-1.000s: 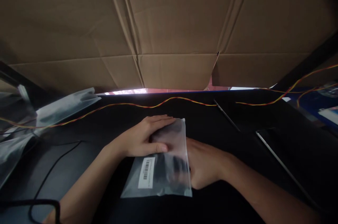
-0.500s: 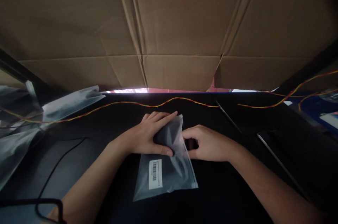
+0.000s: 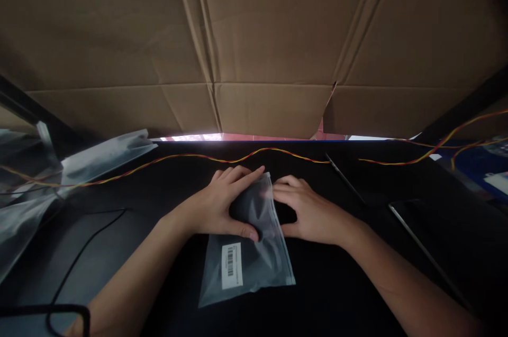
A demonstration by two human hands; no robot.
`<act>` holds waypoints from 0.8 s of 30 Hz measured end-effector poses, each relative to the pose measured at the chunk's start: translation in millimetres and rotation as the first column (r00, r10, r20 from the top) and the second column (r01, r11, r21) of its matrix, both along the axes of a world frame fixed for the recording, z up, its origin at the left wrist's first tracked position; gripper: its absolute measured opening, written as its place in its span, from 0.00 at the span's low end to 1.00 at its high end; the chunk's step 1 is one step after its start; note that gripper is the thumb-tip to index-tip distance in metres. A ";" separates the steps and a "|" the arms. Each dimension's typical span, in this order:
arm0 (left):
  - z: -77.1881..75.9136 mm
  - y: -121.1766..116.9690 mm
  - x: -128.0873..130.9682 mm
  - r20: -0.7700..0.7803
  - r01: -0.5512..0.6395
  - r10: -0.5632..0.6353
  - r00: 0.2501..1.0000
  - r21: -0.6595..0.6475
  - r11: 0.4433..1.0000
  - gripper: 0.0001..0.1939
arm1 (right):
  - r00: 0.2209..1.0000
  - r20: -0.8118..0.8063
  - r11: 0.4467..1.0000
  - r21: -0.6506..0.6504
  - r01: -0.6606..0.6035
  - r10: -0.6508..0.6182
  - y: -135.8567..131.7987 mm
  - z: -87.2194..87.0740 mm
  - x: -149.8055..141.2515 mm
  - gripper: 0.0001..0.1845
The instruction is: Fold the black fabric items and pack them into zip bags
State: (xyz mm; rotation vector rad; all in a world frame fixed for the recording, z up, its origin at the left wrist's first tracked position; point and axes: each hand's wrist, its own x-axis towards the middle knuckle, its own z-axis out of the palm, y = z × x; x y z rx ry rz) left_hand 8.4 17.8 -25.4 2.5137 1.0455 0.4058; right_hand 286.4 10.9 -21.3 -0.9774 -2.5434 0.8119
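A frosted zip bag [image 3: 264, 268] with a white barcode label [image 3: 232, 266] lies tilted on the black tabletop in front of me. Across its upper left part rests my left hand [image 3: 222, 202], thumb and fingers spread flat on the film. At the bag's right, zip-edged side is my right hand [image 3: 313, 210]. Its thumb and fingers are apart, with a dark gap between them. Those fingertips meet the bag's edge, and whether they reach inside is hard to see. What the bag contains, if anything, cannot be made out.
A red-and-yellow twisted wire [image 3: 190, 155] crosses the back of the table. More clear plastic bags [image 3: 107, 154] lie at left, near a black cable [image 3: 79, 252]. Thin dark flat objects with shiny edges [image 3: 424, 247] lie at right. Cardboard [image 3: 270, 35] hangs above.
My right hand's fingers have lifted and spread away from the thumb at the bag's edge. The bag has shifted slightly left; my left hand stays on it.
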 end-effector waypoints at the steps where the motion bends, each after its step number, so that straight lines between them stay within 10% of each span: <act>1: -0.2 -0.1 0.2 0.002 -0.001 0.001 1.000 0.002 1.000 0.67 | 1.000 0.017 1.000 0.016 -0.015 0.015 -4.7 -1.5 -5.5 0.24; 7: 3.4 1.3 -6.1 0.146 -0.057 0.076 0.986 -0.134 0.989 0.53 | 0.996 -0.088 0.999 -0.041 -0.011 0.008 -13.0 -2.9 -16.9 0.14; 13: 13.8 -1.4 7.1 0.286 -0.179 0.258 0.923 -0.275 0.944 0.20 | 0.850 -0.358 0.894 -0.370 0.251 -0.387 4.5 -6.0 -7.8 0.11; 24: 13.3 -8.4 26.5 0.303 -0.206 0.272 0.913 -0.230 0.951 0.15 | 0.851 -0.282 0.755 -0.630 0.184 -0.443 -18.0 -10.8 -31.9 0.14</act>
